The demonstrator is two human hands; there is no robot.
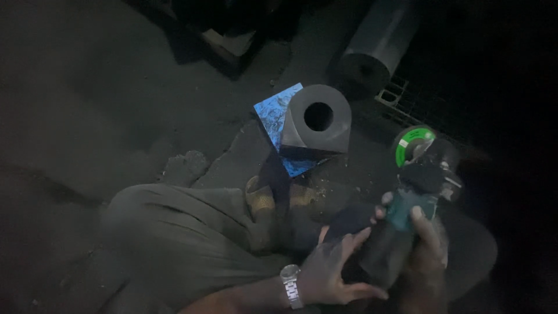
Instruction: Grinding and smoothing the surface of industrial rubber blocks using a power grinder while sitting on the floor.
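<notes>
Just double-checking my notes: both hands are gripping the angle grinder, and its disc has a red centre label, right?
Not quite. In the head view both hands, left and right, do grip the angle grinder, but the disc has a green centre label, not red.

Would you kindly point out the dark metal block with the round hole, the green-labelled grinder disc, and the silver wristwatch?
dark metal block (302, 135), head view, sloped side face.
green-labelled grinder disc (410, 145), head view, green label.
silver wristwatch (289, 274), head view, watch face.

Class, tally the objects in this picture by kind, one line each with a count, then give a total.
Angle grinder, held in both hands: 1
Metal block with a hole: 1
Metal cylinder: 1
Blue sheet: 1
Wristwatch: 1
Total: 5
</notes>
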